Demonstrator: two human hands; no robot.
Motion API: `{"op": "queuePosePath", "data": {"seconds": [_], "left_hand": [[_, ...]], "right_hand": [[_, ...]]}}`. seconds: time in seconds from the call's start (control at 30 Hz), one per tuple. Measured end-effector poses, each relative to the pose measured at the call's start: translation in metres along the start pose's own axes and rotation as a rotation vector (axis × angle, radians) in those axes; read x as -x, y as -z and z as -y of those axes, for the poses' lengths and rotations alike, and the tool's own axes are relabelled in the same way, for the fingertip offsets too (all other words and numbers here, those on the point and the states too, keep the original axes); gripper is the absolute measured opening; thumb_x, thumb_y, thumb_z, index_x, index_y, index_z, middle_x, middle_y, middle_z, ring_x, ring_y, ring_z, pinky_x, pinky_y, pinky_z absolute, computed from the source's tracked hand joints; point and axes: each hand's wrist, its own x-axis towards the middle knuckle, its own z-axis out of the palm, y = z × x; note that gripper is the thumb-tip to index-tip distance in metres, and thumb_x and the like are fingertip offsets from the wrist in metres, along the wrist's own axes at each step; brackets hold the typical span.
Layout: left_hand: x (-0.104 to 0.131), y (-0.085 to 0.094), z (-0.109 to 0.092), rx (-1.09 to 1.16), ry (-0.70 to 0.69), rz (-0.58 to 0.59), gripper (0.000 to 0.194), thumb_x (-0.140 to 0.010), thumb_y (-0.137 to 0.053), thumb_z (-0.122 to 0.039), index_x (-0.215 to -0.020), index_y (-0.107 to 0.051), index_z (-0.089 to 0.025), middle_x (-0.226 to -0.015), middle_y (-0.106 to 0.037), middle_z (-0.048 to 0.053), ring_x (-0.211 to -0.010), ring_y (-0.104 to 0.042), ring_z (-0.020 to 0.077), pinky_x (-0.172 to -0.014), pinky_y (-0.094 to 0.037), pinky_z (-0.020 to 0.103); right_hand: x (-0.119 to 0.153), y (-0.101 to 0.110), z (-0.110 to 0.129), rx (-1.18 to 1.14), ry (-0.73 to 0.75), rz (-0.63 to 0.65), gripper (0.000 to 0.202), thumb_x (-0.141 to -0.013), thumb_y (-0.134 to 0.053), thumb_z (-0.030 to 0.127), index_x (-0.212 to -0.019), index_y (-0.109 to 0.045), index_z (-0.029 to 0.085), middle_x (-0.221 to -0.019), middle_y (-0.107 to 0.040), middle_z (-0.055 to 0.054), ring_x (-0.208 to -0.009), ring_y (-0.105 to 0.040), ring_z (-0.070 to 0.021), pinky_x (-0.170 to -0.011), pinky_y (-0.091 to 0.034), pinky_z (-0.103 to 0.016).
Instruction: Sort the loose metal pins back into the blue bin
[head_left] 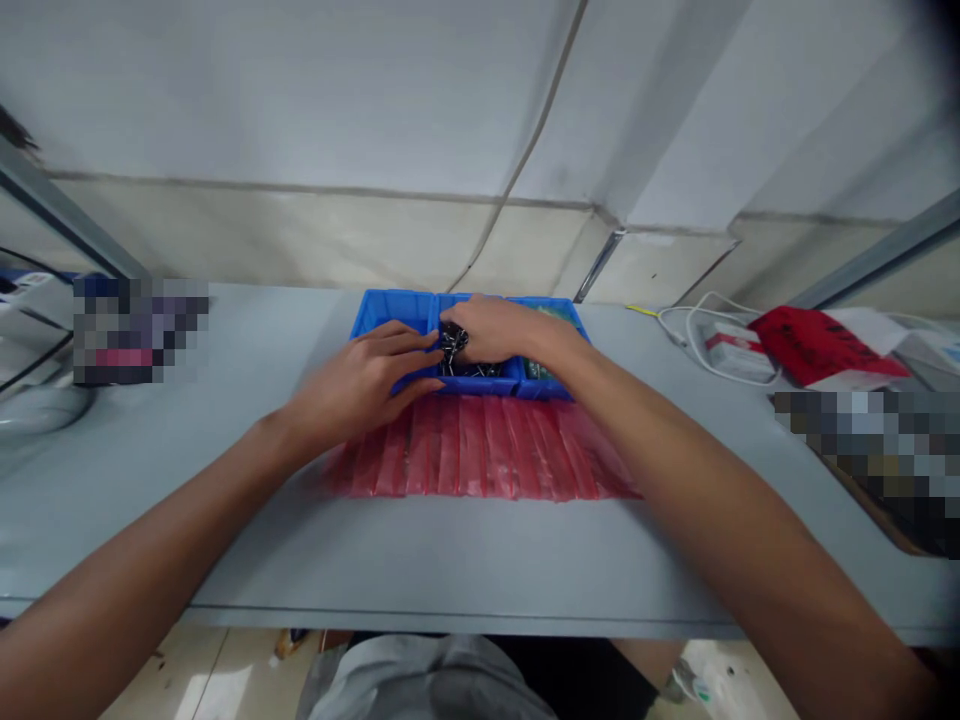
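My right hand [487, 328] reaches down into the middle compartment of a blue divided bin [480, 385], among small dark metallic parts [453, 345]. Its fingertips are hidden there. Over the left compartment lies my left hand [367, 380], palm down with fingers extended and a little apart, the tips near the divider and front rim; nothing is seen in it. Greenish transparent items [541, 370] show in the right compartment, partly behind my right wrist. A row of pink plastic bags [480, 450] lies side by side in front of the bin.
At the right are a red packet [821, 348], a small white box [736, 352] with white cable, and a blurred dark tray. A blurred item and white equipment [45, 408] stand at the left. The wall rises behind the grey table [465, 560].
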Motion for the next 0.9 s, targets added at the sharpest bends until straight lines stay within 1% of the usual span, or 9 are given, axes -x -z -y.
{"op": "queuePosePath", "data": {"seconds": [0.1, 0.23, 0.37, 0.43, 0.53, 0.6, 0.67, 0.8, 0.9], "left_hand": [[0.001, 0.0, -0.001, -0.003, 0.02, 0.005, 0.034, -0.102, -0.06, -0.037, -0.126, -0.07, -0.017, -0.128, -0.073, 0.01, -0.121, -0.067, 0.0313, -0.102, -0.058, 0.05], [0.003, -0.002, -0.002, -0.01, 0.025, -0.013, 0.034, -0.102, -0.06, -0.037, -0.125, -0.071, -0.016, -0.127, -0.074, 0.01, -0.12, -0.067, 0.0302, -0.102, -0.059, 0.049], [0.006, -0.003, -0.004, -0.018, 0.041, 0.001, 0.036, -0.103, -0.056, -0.037, -0.129, -0.069, -0.015, -0.132, -0.072, 0.011, -0.125, -0.065, 0.0304, -0.107, -0.056, 0.05], [0.007, -0.002, -0.005, 0.002, 0.063, 0.005, 0.043, -0.104, -0.056, -0.04, -0.138, -0.062, -0.015, -0.138, -0.068, 0.012, -0.13, -0.062, 0.0311, -0.11, -0.055, 0.051], [0.007, 0.006, -0.007, 0.056, 0.197, -0.134, 0.053, -0.103, -0.057, -0.042, -0.149, -0.049, -0.017, -0.139, -0.066, 0.013, -0.125, -0.066, 0.0271, -0.106, -0.057, 0.045], [0.006, 0.013, -0.006, 0.079, 0.319, -0.306, 0.044, -0.104, -0.055, -0.037, -0.144, -0.053, -0.02, -0.128, -0.071, 0.01, -0.109, -0.071, 0.0205, -0.098, -0.059, 0.038], [0.006, 0.017, -0.004, 0.076, 0.375, -0.433, 0.032, -0.105, -0.053, -0.031, -0.134, -0.061, -0.021, -0.117, -0.073, 0.008, -0.1, -0.072, 0.0168, -0.092, -0.06, 0.032], [0.005, 0.016, -0.002, 0.044, 0.364, -0.484, 0.022, -0.104, -0.052, -0.029, -0.12, -0.065, -0.022, -0.111, -0.072, 0.006, -0.1, -0.069, 0.0164, -0.085, -0.06, 0.03], [0.005, 0.013, -0.005, 0.05, 0.332, -0.508, 0.018, -0.104, -0.05, -0.028, -0.114, -0.065, -0.022, -0.107, -0.071, 0.006, -0.094, -0.068, 0.0156, -0.079, -0.059, 0.03]], "right_hand": [[0.001, 0.005, -0.006, -0.016, 0.03, -0.093, 0.024, -0.084, -0.064, 0.021, -0.107, -0.071, 0.016, -0.097, -0.075, -0.012, -0.077, -0.064, -0.0213, -0.065, -0.035, -0.032], [0.007, 0.014, -0.017, -0.072, 0.049, -0.137, 0.025, -0.083, -0.067, 0.022, -0.107, -0.07, 0.018, -0.088, -0.075, -0.007, -0.072, -0.062, -0.0176, -0.066, -0.038, -0.029], [0.017, 0.025, -0.023, -0.099, 0.081, -0.205, 0.015, -0.077, -0.071, 0.022, -0.092, -0.071, 0.017, -0.081, -0.072, -0.004, -0.069, -0.058, -0.0155, -0.064, -0.037, -0.029], [0.023, 0.031, -0.023, -0.097, 0.092, -0.232, 0.011, -0.076, -0.07, 0.02, -0.086, -0.07, 0.017, -0.077, -0.07, -0.003, -0.068, -0.056, -0.0152, -0.063, -0.036, -0.029], [0.035, 0.039, -0.02, -0.068, 0.075, -0.256, 0.012, -0.077, -0.069, 0.02, -0.089, -0.071, 0.017, -0.077, -0.07, -0.003, -0.07, -0.057, -0.0162, -0.063, -0.034, -0.031], [0.045, 0.045, -0.016, -0.029, 0.062, -0.259, 0.013, -0.078, -0.069, 0.021, -0.09, -0.071, 0.018, -0.078, -0.069, -0.002, -0.071, -0.057, -0.0164, -0.063, -0.033, -0.031], [0.056, 0.051, -0.008, -0.001, 0.063, -0.232, 0.01, -0.08, -0.069, 0.022, -0.089, -0.07, 0.018, -0.076, -0.067, -0.001, -0.07, -0.055, -0.0159, -0.063, -0.032, -0.031], [0.075, 0.053, 0.02, 0.031, 0.081, -0.159, 0.005, -0.083, -0.068, 0.023, -0.087, -0.068, 0.019, -0.073, -0.062, -0.001, -0.069, -0.052, -0.0161, -0.062, -0.029, -0.033], [0.082, 0.041, 0.047, 0.021, 0.085, -0.142, 0.003, -0.084, -0.067, 0.021, -0.087, -0.066, 0.021, -0.078, -0.062, -0.002, -0.069, -0.052, -0.0167, -0.06, -0.028, -0.033]]}}
